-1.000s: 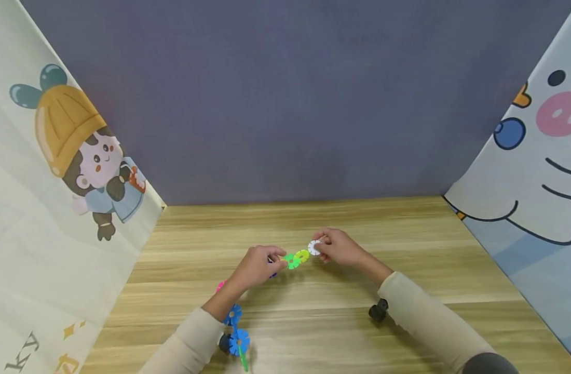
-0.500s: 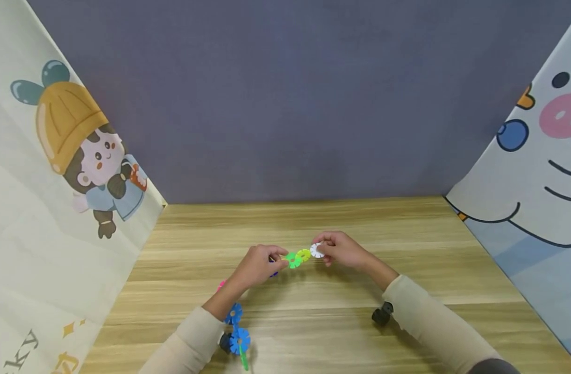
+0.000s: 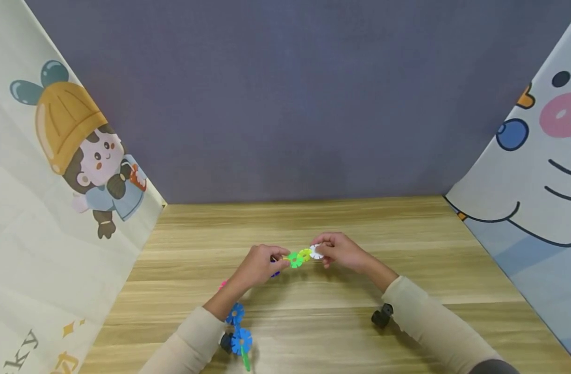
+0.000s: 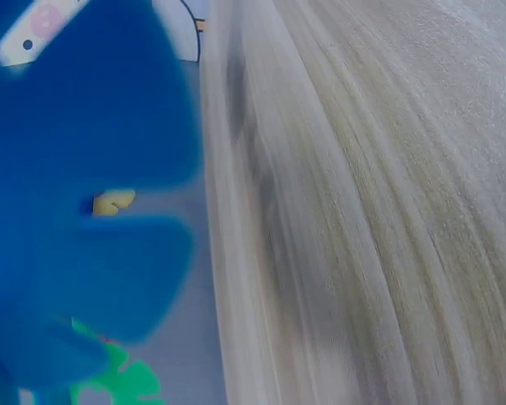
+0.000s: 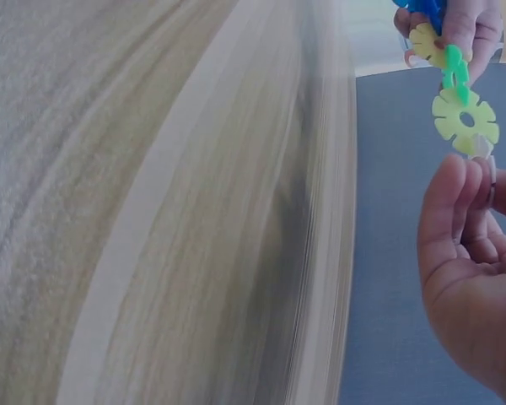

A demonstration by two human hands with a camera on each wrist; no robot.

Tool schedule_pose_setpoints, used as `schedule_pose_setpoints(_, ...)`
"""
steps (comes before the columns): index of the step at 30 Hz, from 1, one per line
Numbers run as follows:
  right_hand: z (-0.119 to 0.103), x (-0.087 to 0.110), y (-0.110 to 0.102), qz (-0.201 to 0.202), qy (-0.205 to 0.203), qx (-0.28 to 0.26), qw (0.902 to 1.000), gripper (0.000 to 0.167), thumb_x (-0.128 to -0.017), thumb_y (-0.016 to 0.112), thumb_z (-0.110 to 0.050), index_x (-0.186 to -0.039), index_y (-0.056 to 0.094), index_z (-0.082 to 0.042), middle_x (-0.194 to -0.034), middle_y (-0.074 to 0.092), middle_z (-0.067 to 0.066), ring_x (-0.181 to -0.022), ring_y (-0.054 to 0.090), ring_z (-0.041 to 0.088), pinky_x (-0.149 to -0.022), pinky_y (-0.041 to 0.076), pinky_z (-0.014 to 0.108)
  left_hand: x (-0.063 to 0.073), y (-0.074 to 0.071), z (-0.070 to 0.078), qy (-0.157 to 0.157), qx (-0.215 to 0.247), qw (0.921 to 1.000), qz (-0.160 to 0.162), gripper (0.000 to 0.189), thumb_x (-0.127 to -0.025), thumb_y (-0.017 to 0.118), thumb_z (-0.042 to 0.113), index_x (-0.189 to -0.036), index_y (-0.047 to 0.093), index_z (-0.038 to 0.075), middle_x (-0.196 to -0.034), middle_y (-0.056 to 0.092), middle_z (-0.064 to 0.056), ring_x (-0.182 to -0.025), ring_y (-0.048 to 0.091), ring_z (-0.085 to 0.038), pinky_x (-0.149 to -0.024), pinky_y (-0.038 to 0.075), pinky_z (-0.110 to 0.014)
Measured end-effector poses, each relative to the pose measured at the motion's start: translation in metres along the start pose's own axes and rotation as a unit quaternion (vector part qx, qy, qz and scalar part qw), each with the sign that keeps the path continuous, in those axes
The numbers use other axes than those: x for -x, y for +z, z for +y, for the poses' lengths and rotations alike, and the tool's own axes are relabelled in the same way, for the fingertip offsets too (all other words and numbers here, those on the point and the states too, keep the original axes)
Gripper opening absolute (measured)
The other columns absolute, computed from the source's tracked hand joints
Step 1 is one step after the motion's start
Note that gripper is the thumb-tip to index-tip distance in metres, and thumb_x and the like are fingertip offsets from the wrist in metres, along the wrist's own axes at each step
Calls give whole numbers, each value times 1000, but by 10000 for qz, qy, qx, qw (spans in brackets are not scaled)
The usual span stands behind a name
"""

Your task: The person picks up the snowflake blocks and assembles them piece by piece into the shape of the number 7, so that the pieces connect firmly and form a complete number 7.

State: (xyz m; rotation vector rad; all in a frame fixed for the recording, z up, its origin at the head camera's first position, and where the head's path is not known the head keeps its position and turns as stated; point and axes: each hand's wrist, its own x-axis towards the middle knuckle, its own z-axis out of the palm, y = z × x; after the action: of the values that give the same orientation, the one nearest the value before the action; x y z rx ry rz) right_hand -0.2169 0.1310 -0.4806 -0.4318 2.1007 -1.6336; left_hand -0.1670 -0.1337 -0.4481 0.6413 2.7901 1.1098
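Note:
My left hand (image 3: 262,265) pinches a chain of slotted plastic snowflake discs, with the thumb at a pale yellow disc (image 5: 425,45). A green disc (image 3: 295,259) and a yellow-green disc (image 5: 454,112) stick out from its fingertips toward the right. My right hand (image 3: 341,253) pinches a white snowflake disc (image 3: 315,252) between thumb and fingers, its edge right at the yellow-green disc's rim. Behind the left wrist, the chain runs on through a dark blue disc, a pink disc (image 3: 223,284), blue discs (image 3: 241,341) and a green end disc (image 3: 245,358). The left forearm hides part of it.
Below the hands is a wood-grain table (image 3: 323,332), backed by a grey-blue panel (image 3: 304,104). Printed cartoon sheets flank it, a child in a yellow hat (image 3: 70,130) left and a pig-nosed figure (image 3: 547,171) right. A black wrist device (image 3: 381,316) sits under the right sleeve.
The white disc has closed the small gap to the yellow-green disc and now meets its rim. The left hand and its chain have shifted slightly right.

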Motion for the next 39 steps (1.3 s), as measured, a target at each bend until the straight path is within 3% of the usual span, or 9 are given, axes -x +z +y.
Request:
schedule_pose_setpoints(9, -2, -1, 0, 214, 3, 68, 9997, 21, -102, 57, -7, -118, 66, 5, -89, 70, 15, -66, 61, 13, -64, 58, 30, -2, 2, 2, 147, -122, 9998, 25, 30, -94, 74, 23, -119, 75, 6, -89, 77, -1, -62, 57, -2, -54, 49, -19)
schedule_pose_setpoints(13, -4, -2, 2, 252, -24, 117, 9996, 21, -103, 57, -7, -117, 66, 5, -91, 70, 20, -65, 61, 13, -64, 59, 32, -2, 2, 3, 71, -129, 9999, 65, 30, -94, 74, 22, -119, 75, 6, -93, 77, -3, -64, 57, -2, -55, 50, -18)
schedule_pose_setpoints(20, -9, -2, 4, 345, -1, -37, 9994, 26, -104, 55, -8, -122, 63, 10, -95, 69, 25, -65, 59, 12, -60, 56, 25, -3, 4, 4, 211, -172, 9991, 321, 29, -92, 76, 19, -117, 76, 3, -103, 79, -10, -73, 63, -4, -63, 53, -17)
schedule_pose_setpoints(26, -10, -2, 4, 397, 54, -4, 9992, 29, -104, 54, -7, -125, 61, 12, -97, 68, 28, -63, 59, 11, -59, 55, 26, -3, 7, 4, 247, -121, 9988, 410, 28, -92, 75, 17, -116, 76, 3, -105, 78, -12, -68, 62, -4, -59, 52, -17)
schedule_pose_setpoints(31, -11, -1, 5, 503, -3, -85, 9987, 28, -103, 55, -5, -122, 61, 14, -93, 69, 25, -63, 59, 10, -57, 54, 24, -4, 10, 4, 370, -160, 9979, 514, 25, -92, 75, 17, -114, 77, 3, -102, 79, -12, -68, 61, -3, -59, 51, -17)
schedule_pose_setpoints(39, -16, -1, 6, 536, -65, 135, 9984, 24, -102, 55, -5, -118, 64, 11, -82, 68, 12, -60, 58, 10, -57, 55, 26, -4, 13, 1, 225, 15, 9985, 503, 26, -93, 74, 18, -115, 76, 4, -99, 78, -9, -73, 65, -7, -62, 53, -19)
